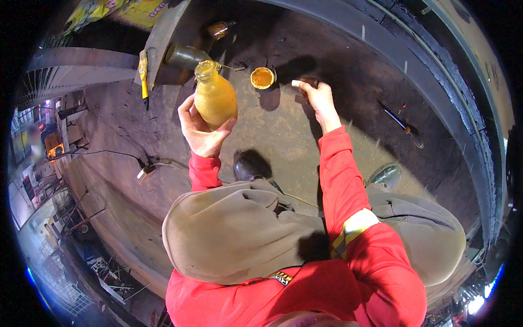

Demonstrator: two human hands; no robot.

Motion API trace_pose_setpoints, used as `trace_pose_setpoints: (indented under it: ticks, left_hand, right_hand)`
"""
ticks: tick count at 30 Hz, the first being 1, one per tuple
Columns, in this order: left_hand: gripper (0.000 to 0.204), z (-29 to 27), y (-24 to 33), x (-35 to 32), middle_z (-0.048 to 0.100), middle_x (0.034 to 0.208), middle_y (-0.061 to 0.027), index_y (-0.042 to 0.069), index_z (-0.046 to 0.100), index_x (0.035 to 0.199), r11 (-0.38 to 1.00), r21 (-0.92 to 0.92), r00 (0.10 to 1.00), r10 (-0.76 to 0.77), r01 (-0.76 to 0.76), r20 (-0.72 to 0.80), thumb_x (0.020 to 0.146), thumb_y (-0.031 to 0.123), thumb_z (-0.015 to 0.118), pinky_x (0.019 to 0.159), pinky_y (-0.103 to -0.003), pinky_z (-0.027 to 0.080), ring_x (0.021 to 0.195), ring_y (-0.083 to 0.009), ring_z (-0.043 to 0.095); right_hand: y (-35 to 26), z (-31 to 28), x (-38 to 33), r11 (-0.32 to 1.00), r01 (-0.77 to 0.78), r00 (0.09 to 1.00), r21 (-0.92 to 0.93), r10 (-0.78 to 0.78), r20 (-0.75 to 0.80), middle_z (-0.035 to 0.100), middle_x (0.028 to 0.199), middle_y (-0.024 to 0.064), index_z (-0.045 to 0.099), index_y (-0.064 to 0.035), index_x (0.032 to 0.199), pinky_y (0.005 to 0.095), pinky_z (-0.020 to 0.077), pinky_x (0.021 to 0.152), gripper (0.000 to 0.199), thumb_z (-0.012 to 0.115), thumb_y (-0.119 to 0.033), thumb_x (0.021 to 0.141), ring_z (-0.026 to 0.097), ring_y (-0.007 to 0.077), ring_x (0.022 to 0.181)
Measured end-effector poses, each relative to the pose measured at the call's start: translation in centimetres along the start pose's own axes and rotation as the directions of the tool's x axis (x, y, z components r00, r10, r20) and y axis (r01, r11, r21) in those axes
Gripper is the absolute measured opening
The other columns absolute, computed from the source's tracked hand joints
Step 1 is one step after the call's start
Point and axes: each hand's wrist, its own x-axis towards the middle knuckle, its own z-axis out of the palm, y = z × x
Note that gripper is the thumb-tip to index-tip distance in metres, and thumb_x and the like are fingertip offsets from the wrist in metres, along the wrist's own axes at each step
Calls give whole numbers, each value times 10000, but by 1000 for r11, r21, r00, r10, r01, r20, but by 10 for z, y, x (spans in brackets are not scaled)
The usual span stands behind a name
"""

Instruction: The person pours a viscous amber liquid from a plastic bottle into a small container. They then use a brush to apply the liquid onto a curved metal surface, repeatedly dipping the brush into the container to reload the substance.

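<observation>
the person crouched, knees in tan trousers (234, 234) nearest the camera, red sleeves (343, 185) reaching out over them. just beyond the knees, the left hand (200, 131) was clamped around the lower body of a glass bottle (214, 97) full of yellow liquid, held upright and well off the ground with its mouth open. to the right of the bottle and a little farther out, the right hand (318, 98) was stretched forward, fingers pinched on something small and pale; what it was could not be told. the two hands were well apart.

between the bottle and the right hand, slightly beyond both, a small round cup (262, 77) of yellow stuff sat on the ground. to handle this well, the bottle wanted a firm grip low on its body, tipped slowly and close over the cup so nothing splashed on the dirt.

two dark shoes (250, 164) stood below the bottle on a grimy brown floor (283, 125). a dark green bottle (185, 55) lay just behind the yellow one. a screwdriver-like tool (403, 126) lay far right of the bottle, a cable (109, 153) trailed to its left, and a cluttered workshop spread farther left.
</observation>
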Motion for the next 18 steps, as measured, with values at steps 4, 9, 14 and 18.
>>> trace_pose_setpoints:
  ticks: [4, 9, 14, 18]
  left_hand:
    - [879, 2, 4, 5, 561, 1239, -147, 49, 371, 1320, 998, 60, 998, 20, -23, 57, 601, -1, 874, 983, -416, 495, 1153, -261, 581]
    - [817, -1, -42, -11, 567, 1217, -145, 41, 376, 1300, 984, 161, 993, -87, 73, 84, 629, -19, 839, 971, -404, 488, 1126, -259, 591]
    - [818, -8, -96, -36, 582, 1188, -140, 34, 399, 1291, 934, 335, 986, -157, 128, 63, 620, 64, 865, 952, -374, 484, 1097, -236, 596]
    - [768, -6, -98, -36, 610, 1150, -146, 14, 454, 1237, 849, 490, 972, -235, 201, 8, 609, 132, 879, 931, -359, 491, 1049, -227, 614]
  right_hand:
    - [5, -1, 3, 999, -4, 1000, 41, 4, -2, 647, 816, 15, 685, -14, 1042, 262, 491, 585, 215, 688, -138, 866, 556, 93, 659]
    - [1, 2, -3, 998, -39, 999, 46, 39, 2, 655, 827, 14, 681, -15, 1040, 239, 465, 555, 212, 683, -137, 867, 558, 86, 657]
    - [-9, 1, -7, 999, -39, 999, -12, 38, -16, 693, 916, 44, 686, -9, 988, 279, 490, 683, 176, 713, -103, 841, 609, 114, 784]
    - [-5, -2, -5, 999, -47, 999, 1, 47, -13, 694, 922, 48, 678, -12, 996, 276, 487, 689, 178, 704, -94, 840, 611, 113, 792]
